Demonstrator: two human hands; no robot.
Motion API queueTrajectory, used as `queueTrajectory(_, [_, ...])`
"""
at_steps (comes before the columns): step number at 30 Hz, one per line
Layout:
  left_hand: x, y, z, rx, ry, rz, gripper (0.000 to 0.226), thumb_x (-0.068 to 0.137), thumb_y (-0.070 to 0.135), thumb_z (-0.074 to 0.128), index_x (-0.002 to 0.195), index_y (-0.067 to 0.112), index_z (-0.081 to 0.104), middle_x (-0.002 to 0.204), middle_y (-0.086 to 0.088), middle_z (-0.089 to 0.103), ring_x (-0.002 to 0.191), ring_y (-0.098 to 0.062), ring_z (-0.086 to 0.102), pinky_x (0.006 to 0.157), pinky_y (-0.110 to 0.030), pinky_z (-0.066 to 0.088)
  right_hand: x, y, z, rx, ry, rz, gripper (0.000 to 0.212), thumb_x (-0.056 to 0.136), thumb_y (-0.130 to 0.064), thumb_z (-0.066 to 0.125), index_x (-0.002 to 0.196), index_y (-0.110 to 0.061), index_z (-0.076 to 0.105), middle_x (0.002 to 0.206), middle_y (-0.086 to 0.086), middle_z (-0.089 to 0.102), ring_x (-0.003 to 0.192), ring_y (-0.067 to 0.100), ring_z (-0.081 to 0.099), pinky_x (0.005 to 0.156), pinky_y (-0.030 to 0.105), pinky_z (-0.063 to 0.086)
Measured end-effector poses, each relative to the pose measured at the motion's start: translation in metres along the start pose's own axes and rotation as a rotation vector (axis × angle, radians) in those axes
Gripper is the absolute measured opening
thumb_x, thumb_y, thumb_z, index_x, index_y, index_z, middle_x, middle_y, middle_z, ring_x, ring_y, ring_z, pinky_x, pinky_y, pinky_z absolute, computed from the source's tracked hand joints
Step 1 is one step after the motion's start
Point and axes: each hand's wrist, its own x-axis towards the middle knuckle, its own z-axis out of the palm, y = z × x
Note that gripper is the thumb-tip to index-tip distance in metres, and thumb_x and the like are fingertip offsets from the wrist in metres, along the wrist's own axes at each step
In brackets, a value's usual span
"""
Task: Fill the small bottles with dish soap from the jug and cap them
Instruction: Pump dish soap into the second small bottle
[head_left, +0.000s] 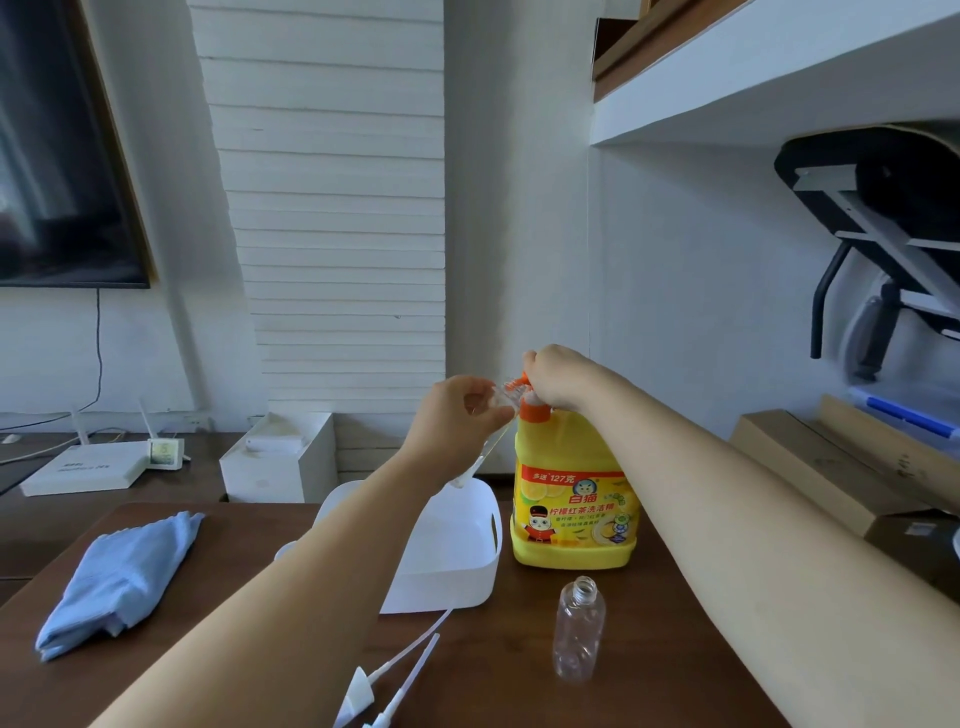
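A yellow dish soap jug (571, 499) with an orange pump top (535, 410) stands on the brown table (249, 561). My right hand (558, 374) presses down on the pump head. My left hand (460, 415) holds a small clear bottle (501, 402) tilted, its mouth right at the pump spout. A second clear bottle (577, 629) stands uncapped and upright in front of the jug. Two white pump caps with long tubes (395, 680) lie on the table near the front edge.
A white plastic basket (467, 566) sits left of the jug, under my left forearm. A folded blue cloth (122, 582) lies at the table's left. White boxes (280, 457) and a router stand on the low cabinet behind. Wooden boards lean at the right.
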Motion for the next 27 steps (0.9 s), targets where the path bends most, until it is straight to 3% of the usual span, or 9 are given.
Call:
queueTrajectory(4, [-0.004, -0.001, 0.000, 0.017, -0.024, 0.010, 0.028, 0.085, 0.020, 0.067, 0.111, 0.010, 0.066, 0.102, -0.002, 0.069, 0.095, -0.015, 0.063, 0.083, -0.025, 0.047, -0.001, 0.003, 0.009, -0.001, 0.010, 0.009, 0.021, 0.096, -0.017, 0.044, 0.115, -0.006, 0.045, 0.106, 0.014, 0.052, 0.089, 0.027, 0.049, 0.083, 0.042, 0.049])
queueTrajectory(7, [-0.006, 0.000, 0.001, 0.001, -0.018, 0.011, 0.024, 0.085, 0.019, 0.066, 0.108, 0.012, 0.067, 0.100, -0.001, 0.069, 0.096, -0.015, 0.063, 0.084, -0.028, 0.048, -0.003, 0.001, 0.005, -0.002, 0.002, 0.019, 0.027, 0.096, -0.019, 0.046, 0.120, -0.006, 0.045, 0.104, 0.014, 0.052, 0.092, 0.028, 0.051, 0.085, 0.042, 0.050])
queueTrajectory(11, [-0.002, 0.005, 0.000, -0.045, -0.006, 0.000, 0.030, 0.085, 0.019, 0.068, 0.113, 0.010, 0.065, 0.106, -0.002, 0.068, 0.100, -0.015, 0.063, 0.089, -0.028, 0.047, -0.006, -0.001, -0.012, -0.023, -0.040, 0.015, 0.036, 0.093, -0.018, 0.050, 0.124, -0.001, 0.045, 0.079, 0.008, 0.050, 0.064, 0.017, 0.048, 0.060, 0.027, 0.043])
queueTrajectory(13, [0.000, 0.008, -0.001, -0.036, -0.002, 0.007, 0.030, 0.084, 0.019, 0.068, 0.113, 0.010, 0.065, 0.105, -0.003, 0.068, 0.099, -0.015, 0.063, 0.089, -0.029, 0.048, -0.006, -0.001, -0.017, -0.014, -0.062, 0.003, 0.034, 0.092, -0.015, 0.050, 0.122, 0.001, 0.044, 0.069, 0.004, 0.044, 0.056, 0.013, 0.046, 0.055, 0.025, 0.041])
queueTrajectory(18, [0.002, 0.006, -0.002, -0.014, -0.003, 0.010, 0.030, 0.083, 0.022, 0.069, 0.110, 0.010, 0.067, 0.102, -0.003, 0.070, 0.097, -0.016, 0.064, 0.092, -0.037, 0.051, -0.007, 0.000, -0.013, 0.064, -0.042, 0.000, 0.007, 0.095, -0.012, 0.048, 0.094, -0.010, 0.042, 0.074, 0.006, 0.044, 0.085, 0.024, 0.050, 0.080, 0.034, 0.047])
queueTrajectory(19, [0.002, 0.006, -0.002, -0.013, -0.005, 0.011, 0.028, 0.083, 0.022, 0.069, 0.108, 0.010, 0.068, 0.101, -0.003, 0.070, 0.097, -0.017, 0.064, 0.091, -0.037, 0.051, -0.007, 0.000, -0.012, 0.078, -0.038, 0.000, 0.004, 0.094, -0.013, 0.049, 0.097, -0.010, 0.048, 0.076, 0.006, 0.045, 0.086, 0.025, 0.050, 0.079, 0.035, 0.047])
queueTrajectory(22, [0.001, 0.005, -0.001, -0.011, -0.001, 0.013, 0.025, 0.083, 0.021, 0.068, 0.106, 0.011, 0.068, 0.100, -0.004, 0.070, 0.096, -0.018, 0.064, 0.088, -0.034, 0.049, -0.003, -0.001, -0.008, 0.007, -0.012, -0.008, 0.036, 0.094, -0.020, 0.053, 0.123, -0.002, 0.043, 0.084, 0.008, 0.047, 0.083, 0.023, 0.051, 0.070, 0.031, 0.045])
queueTrajectory(27, [-0.005, -0.001, 0.000, 0.019, -0.032, 0.025, 0.022, 0.085, 0.022, 0.067, 0.100, 0.006, 0.068, 0.088, -0.004, 0.068, 0.083, -0.013, 0.061, 0.076, -0.026, 0.046, -0.003, 0.003, 0.008, 0.000, 0.002, 0.002, 0.026, 0.097, -0.020, 0.045, 0.119, -0.006, 0.043, 0.101, 0.011, 0.050, 0.089, 0.026, 0.049, 0.080, 0.039, 0.048])
